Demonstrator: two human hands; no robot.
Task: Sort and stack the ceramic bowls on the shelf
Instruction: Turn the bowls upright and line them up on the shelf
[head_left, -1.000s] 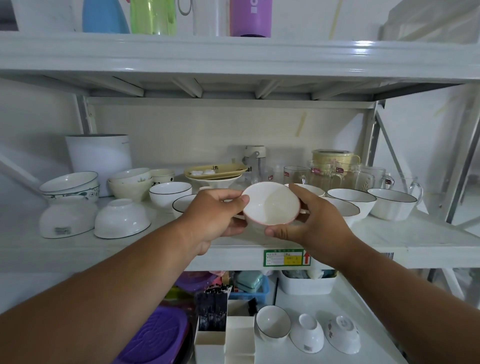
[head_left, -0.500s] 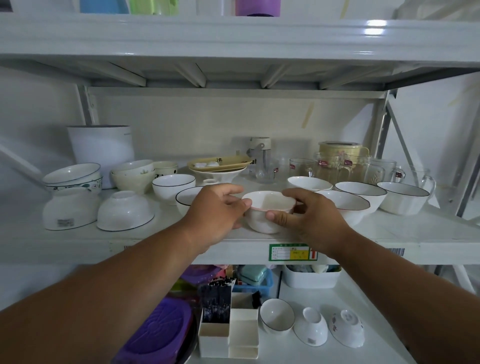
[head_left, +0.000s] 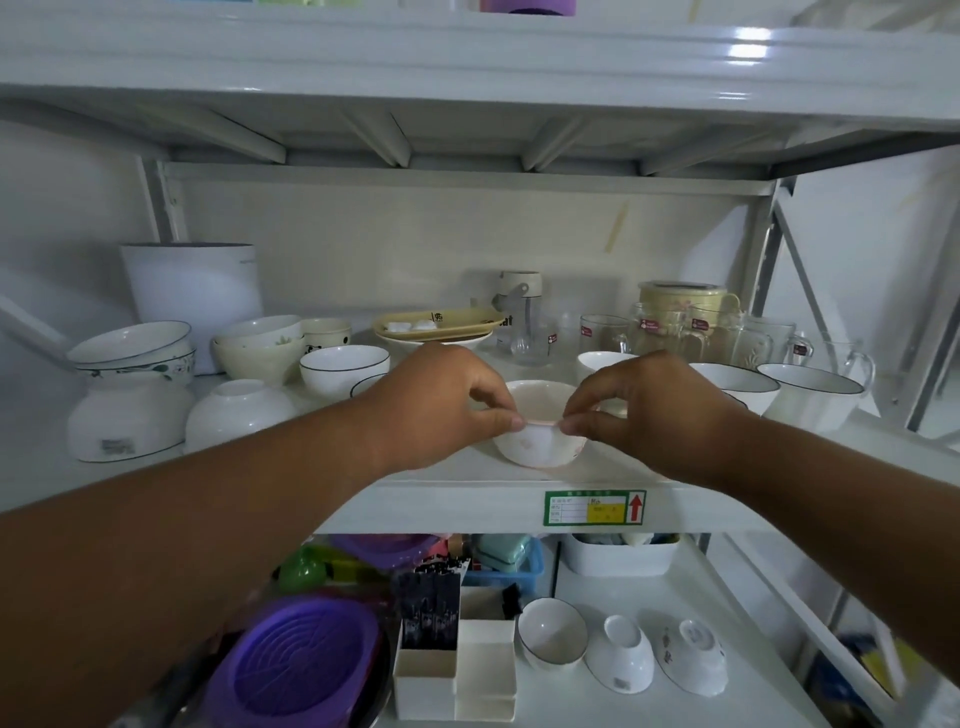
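Between the hands: small bowl (head_left: 540, 434) upright near shelf (head_left: 467, 499) edge.
Left hand (head_left: 441, 405) and right hand (head_left: 649, 410) pinching its rim; around them, loose bowls, mostly unstacked.

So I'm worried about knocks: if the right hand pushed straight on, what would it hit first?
Probably the left hand, fingertips nearly touching over the small bowl; depth unclear.
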